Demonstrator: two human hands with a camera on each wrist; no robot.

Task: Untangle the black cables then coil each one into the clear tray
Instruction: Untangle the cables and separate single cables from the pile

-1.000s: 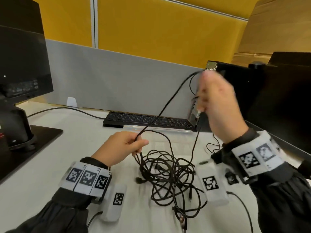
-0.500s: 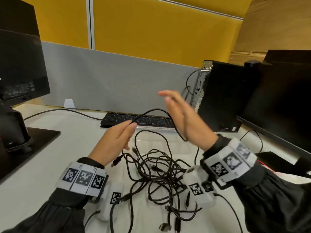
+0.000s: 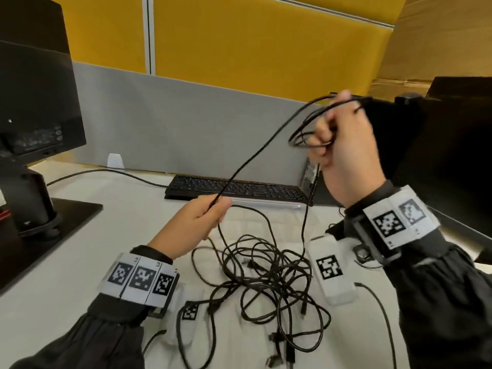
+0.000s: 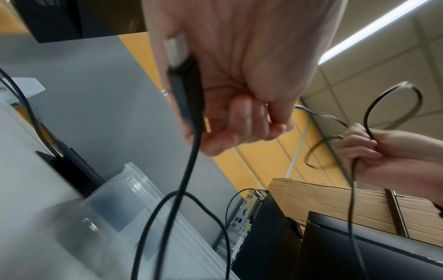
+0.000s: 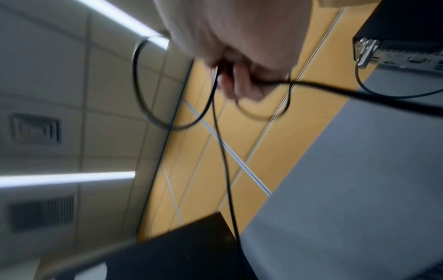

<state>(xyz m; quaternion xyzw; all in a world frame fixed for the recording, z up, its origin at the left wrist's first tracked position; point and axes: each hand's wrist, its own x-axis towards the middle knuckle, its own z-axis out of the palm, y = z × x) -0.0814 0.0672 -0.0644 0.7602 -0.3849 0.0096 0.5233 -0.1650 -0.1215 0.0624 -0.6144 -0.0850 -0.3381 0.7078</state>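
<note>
A tangle of black cables lies on the white desk in front of me. My left hand pinches one black cable near its plug end, low above the desk. That cable runs up and right to my right hand, raised at monitor height, which grips a few small loops of it. Another strand hangs from the right hand down into the tangle. The clear tray lies just behind the tangle, in front of the keyboard; the left wrist view shows its rim.
A black keyboard sits against the grey partition. A monitor on a black stand occupies the left, another monitor and a small PC the right. White tagged boxes lie beside the tangle.
My right hand, open and low over the tangle half a second ago, has closed round loops of cable and lifted up and right. The left hand keeps its pinch on the cable.
</note>
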